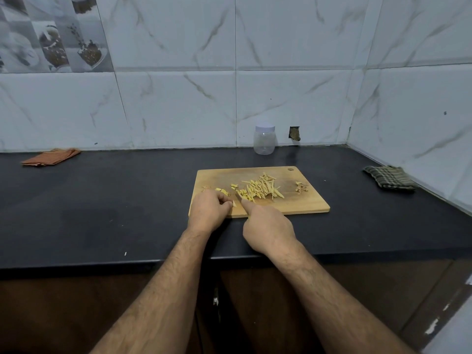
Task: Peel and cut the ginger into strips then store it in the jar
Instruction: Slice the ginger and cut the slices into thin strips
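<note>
Now the left hand [208, 209] pinches a small ginger piece [234, 203] at the cutting board's [301, 203] near-left edge; right hand [265, 226], curled, index finger extended toward the strips, just beside it

Ginger strips [260, 189] on board [301, 203]; jar [264, 140] behind.

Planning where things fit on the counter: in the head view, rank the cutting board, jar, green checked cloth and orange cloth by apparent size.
1. cutting board
2-3. orange cloth and green checked cloth, too alike to rank
4. jar, though it stands farthest back
</note>
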`<action>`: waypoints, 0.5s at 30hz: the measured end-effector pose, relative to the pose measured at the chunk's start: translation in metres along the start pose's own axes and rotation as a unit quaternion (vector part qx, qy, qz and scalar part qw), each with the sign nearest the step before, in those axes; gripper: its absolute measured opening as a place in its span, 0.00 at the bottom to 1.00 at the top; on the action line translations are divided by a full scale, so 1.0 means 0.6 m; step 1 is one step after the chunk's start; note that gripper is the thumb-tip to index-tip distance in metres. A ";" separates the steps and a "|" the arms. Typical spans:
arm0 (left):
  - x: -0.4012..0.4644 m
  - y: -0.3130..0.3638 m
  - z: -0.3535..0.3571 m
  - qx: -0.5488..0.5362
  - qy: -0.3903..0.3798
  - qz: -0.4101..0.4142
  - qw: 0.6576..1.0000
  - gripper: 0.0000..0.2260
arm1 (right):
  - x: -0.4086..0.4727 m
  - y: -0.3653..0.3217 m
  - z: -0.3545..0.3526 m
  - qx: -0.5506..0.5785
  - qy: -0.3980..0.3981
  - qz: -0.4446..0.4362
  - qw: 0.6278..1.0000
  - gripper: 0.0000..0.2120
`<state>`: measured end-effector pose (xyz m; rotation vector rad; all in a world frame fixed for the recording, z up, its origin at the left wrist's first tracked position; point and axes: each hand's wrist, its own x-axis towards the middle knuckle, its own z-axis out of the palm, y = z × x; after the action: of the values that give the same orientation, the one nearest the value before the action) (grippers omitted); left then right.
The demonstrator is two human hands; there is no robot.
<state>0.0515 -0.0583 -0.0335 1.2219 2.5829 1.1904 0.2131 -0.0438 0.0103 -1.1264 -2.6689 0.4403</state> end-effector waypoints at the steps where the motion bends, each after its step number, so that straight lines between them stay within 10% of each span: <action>1: 0.000 0.000 0.001 0.000 0.002 -0.001 1.000 0.04 | 0.002 -0.001 0.002 0.004 -0.002 0.000 1.000 0.29; 15: -0.001 0.009 0.003 -0.009 0.008 -0.022 1.000 0.05 | 0.008 -0.013 0.007 -0.016 -0.033 0.002 0.999 0.28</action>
<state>0.0560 -0.0555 -0.0316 1.1500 2.5899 1.2163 0.2033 -0.0462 0.0096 -1.1473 -2.7411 0.4442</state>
